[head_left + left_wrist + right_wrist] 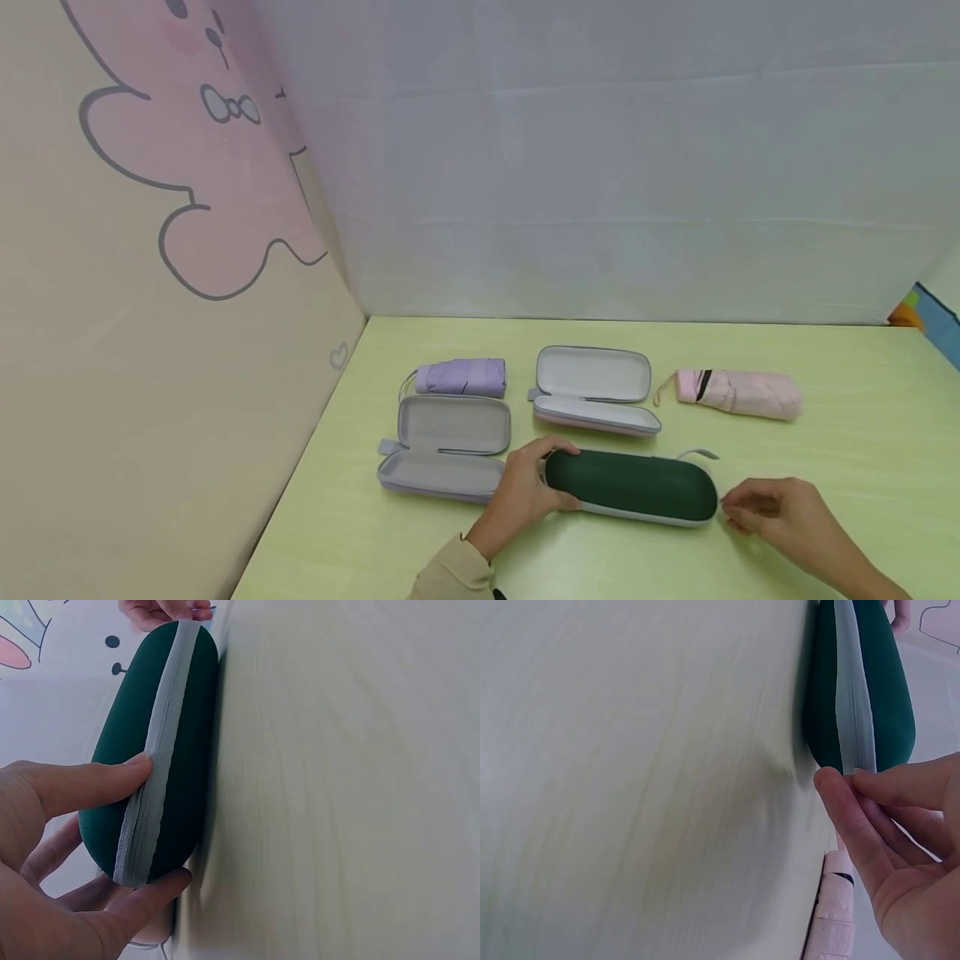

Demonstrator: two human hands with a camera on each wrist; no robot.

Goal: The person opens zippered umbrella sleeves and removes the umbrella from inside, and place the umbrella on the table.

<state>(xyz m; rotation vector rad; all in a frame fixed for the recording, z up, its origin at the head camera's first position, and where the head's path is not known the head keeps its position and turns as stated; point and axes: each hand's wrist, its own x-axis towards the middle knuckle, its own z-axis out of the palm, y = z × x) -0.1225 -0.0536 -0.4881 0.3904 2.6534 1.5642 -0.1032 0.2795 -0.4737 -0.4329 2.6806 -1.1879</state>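
Beige cloth forms a loose sleeve (453, 571) at the near edge, leading to a person's left hand (517, 492), which grips the left end of a long, dark green case with rounded ends (633, 487). The case lies lengthwise on a pale yellow-green tabletop (862, 450), in front of the other objects. Its two halves meet along a pale grey zip band (161, 742), and the left thumb presses on that band. At the case's right end, the right hand (787, 517) pinches at the end of the band with thumb and fingertips; any pull tab between them is hidden. A thin grey strap (699, 454) sticks out from the case's far side.

Left of the green case, partly behind the left hand, an oblong lilac-grey case (453, 425) stands open. Slightly farther back, behind the green case, is an open pink case with a white lining (592, 375). Beyond these lie a lilac folded umbrella (465, 377), just behind the lilac-grey case, and a pink folded umbrella with a black band (750, 394), farther right. Pale cloth (637, 183) hangs behind the table.
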